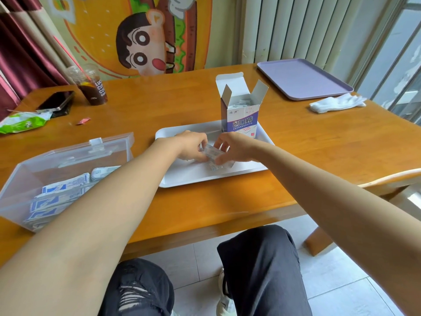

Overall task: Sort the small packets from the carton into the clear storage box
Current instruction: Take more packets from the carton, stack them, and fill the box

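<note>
Both hands grasp one bundle of packets (213, 154) over mid-tray (182, 174): left hand (191, 145) pinches its left end, right hand (235, 148) its right. Carton (242, 116) stands at the tray's far right corner. Box (45, 165) sits well left, at the tabletop's near left edge, so the left hand looks nearer.

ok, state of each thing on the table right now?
carton: upright on the white tray, top flaps open
clear storage box: lid open, partly filled with packets
bundle of packets: pinched between both hands over the white tray
left hand: grips the bundle
right hand: grips the bundle
cup: upright, lidded, part full of dark drink
phone: lying flat
</note>
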{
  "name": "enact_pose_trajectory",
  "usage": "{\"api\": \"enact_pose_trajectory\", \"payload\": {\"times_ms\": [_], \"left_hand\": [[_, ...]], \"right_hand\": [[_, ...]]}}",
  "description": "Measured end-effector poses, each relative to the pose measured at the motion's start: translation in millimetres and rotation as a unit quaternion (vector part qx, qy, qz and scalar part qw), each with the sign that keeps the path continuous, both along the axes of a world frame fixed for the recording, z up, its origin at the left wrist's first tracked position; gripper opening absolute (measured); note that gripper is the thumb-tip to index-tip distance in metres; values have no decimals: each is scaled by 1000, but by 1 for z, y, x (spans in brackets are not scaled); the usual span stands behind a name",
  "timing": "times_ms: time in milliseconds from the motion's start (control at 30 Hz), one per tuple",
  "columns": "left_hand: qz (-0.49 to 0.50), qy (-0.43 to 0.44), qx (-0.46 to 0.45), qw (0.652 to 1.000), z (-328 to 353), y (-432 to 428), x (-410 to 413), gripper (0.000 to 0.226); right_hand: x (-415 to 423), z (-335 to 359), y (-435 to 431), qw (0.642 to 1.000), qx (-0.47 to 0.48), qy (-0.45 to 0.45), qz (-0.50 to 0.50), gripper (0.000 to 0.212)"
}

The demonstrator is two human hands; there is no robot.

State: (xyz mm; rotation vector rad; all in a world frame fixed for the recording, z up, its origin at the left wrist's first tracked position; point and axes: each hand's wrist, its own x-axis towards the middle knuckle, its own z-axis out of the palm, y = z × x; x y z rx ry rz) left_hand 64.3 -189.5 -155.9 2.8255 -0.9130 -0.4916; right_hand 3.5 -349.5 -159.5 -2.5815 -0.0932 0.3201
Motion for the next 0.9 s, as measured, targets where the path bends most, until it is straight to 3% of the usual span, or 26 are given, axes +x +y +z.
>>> {"api": "enact_pose_trajectory", "payload": {"times_ms": [100, 200, 267, 367, 500, 700, 900], "left_hand": [[7, -5, 2, 1000, -2, 1, -1, 25], [11, 2, -27, 1000, -1, 3, -1, 24], [7, -2, -34, 999, 1, 6, 0, 39], [11, 14, -63, 998, 3, 9, -2, 70], [8, 59, -77, 995, -1, 7, -4, 76], [6, -33, -98, 995, -4, 5, -12, 19], [88, -34, -117, 989, -6, 6, -16, 19]], "right_hand": [[1, 0, 7, 1000, -27, -2, -6, 47], [3, 0, 10, 999, -52, -5, -6, 22], [4, -1, 5, 999, -37, -19, -34, 28], [6, -2, -8, 992, 52, -50, -104, 28], [-3, 2, -22, 966, 203, -58, -148, 19], [-11, 1, -27, 937, 300, -38, -174, 29], [-13, 1, -19, 938, 301, -64, -161, 35]]}}
